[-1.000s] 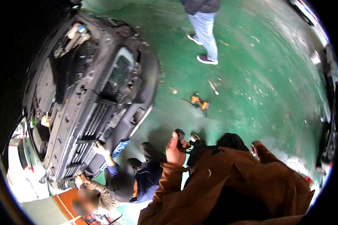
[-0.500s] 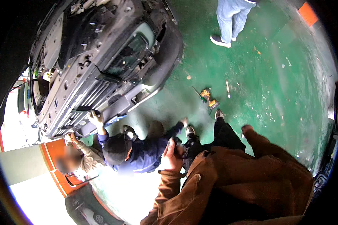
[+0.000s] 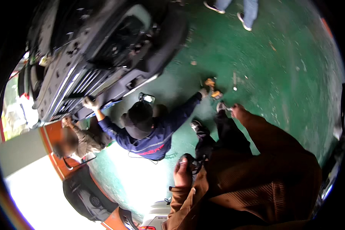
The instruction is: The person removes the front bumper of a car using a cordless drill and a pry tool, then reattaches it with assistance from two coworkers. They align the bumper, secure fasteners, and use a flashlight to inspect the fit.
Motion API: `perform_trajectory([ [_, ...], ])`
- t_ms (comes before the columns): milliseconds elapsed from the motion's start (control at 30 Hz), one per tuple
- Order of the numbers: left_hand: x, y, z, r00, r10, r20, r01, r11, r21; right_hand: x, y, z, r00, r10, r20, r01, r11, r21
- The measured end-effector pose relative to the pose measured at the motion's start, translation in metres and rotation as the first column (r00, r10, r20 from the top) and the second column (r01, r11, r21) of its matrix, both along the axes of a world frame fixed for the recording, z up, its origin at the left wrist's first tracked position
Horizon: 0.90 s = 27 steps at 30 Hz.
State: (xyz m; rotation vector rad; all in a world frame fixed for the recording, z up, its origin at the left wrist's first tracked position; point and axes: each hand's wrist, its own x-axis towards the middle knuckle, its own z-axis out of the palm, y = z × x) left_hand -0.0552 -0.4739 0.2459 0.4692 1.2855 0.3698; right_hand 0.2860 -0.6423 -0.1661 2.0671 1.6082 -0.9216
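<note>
My left hand [image 3: 182, 174] is closed round a black object [image 3: 188, 161] near my brown jacket; I cannot make out what it is. My right hand [image 3: 237, 112], farther forward over the green floor, is closed on a small pale object [image 3: 230, 109], too small to name. Ahead of it lie a yellow cordless drill [image 3: 215, 94] and a slim pale tool [image 3: 235, 82]. A crouching co-worker in navy [image 3: 142, 134] and a dark cap stretches a gloved hand [image 3: 203, 92] toward the drill; the other glove [image 3: 91, 103] is on the dark car's grille [image 3: 80, 84].
A second co-worker [image 3: 86, 145] in tan crouches at the left by the bumper. A standing person's legs [image 3: 249, 17] are at the top. A small lit screen [image 3: 147, 98] is beside the cap. An orange panel [image 3: 50, 149] borders the left; a white vehicle [image 3: 155, 216] shows at the bottom.
My view has swung. My right hand has reached forward; my left sits lower in the picture. The navy co-worker's arm has extended toward the drill. The standing legs have shifted toward the top edge.
</note>
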Motion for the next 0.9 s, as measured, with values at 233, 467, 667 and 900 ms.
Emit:
perform_trajectory([
  [233, -0.012, 0.006, -0.012, 0.989, 0.001, 0.146, 0.014, 0.995, -0.099, -0.030, -0.065, -0.027, 0.912, -0.326, -0.251, 0.294, 0.943, -0.154],
  [467, -0.045, 0.016, -0.006, 0.979, 0.063, 0.196, -0.057, 0.998, -0.035, -0.032, -0.076, -0.020, -0.181, -0.964, -0.194, 0.856, -0.057, -0.514],
  [667, -0.079, 0.007, -0.024, 0.963, 0.112, 0.244, -0.094, 0.992, -0.086, -0.060, -0.008, -0.001, -0.054, -0.958, -0.282, 0.910, 0.069, -0.409],
  [900, -0.120, -0.012, -0.044, 0.993, 0.093, 0.076, -0.082, 0.987, -0.137, -0.127, 0.078, -0.036, 0.731, -0.674, -0.106, 0.638, 0.731, -0.241],
])
